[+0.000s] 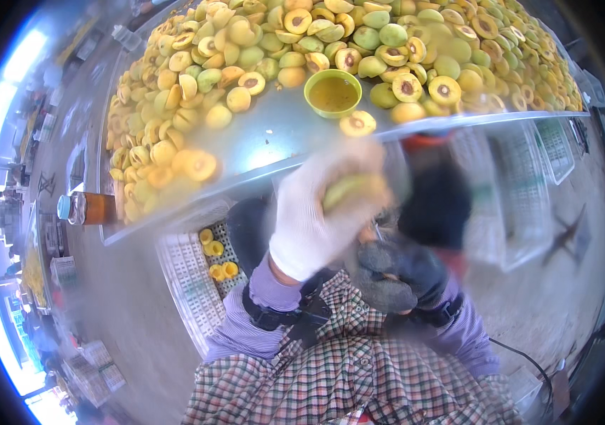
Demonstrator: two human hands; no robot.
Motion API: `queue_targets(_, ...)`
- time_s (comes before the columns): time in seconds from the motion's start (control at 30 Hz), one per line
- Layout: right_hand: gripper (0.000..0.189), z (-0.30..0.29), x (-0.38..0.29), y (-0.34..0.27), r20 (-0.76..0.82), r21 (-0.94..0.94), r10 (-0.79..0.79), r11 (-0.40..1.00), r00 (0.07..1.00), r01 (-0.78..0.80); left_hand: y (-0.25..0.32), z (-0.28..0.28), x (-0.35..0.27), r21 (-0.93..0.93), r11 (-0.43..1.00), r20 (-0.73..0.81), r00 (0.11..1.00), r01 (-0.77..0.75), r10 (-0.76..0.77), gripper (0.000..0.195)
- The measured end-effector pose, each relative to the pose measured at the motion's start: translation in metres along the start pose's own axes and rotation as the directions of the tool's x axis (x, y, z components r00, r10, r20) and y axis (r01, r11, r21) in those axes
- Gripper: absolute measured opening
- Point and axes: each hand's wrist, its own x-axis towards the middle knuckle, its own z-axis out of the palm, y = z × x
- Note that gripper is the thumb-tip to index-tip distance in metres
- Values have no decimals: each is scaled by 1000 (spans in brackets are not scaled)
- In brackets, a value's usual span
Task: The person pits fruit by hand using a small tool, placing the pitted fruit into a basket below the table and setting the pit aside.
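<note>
My left hand [318, 212], in a white knit glove, is closed around a yellow-green peach half [353, 191], blurred, just below the table's near edge. Close to its lower right is my right hand [398, 271] in a dark glove, its fingers curled. Something thin and metallic [379, 231] shows at those fingers, too blurred to name. Beyond the hands, a green bowl of brownish liquid [333, 94] stands on the metal table [281, 127], with a cut peach half [357, 123] at its near side. Halved peaches [238, 32], many with the pit cavity showing, are heaped behind and around it.
A white plastic crate [191, 281] at the lower left holds several hollowed yellow peach halves [217, 248]. A jar of amber liquid [90, 208] with a blue lid is by the table's left corner. More crates [514, 196] stand at the right, and a black cable [525, 358] runs at lower right.
</note>
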Motion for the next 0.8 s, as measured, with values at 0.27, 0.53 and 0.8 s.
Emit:
queue_targets(0.27,23,-5,3,-3,398,405,76,880,914,-250,-12,5,-6,95,984,-128,978,-153,164,30)
queue_targets(0.53,23,11,4,1,5,72,135,988,991,-135,-32,-5,1,-942,180,193,894,285,-404,52)
queue_targets(0.8,35,-37,17,17,145,95,186,975,972,-201,-53,-108,-50,227,894,-712,692,387,-118,30)
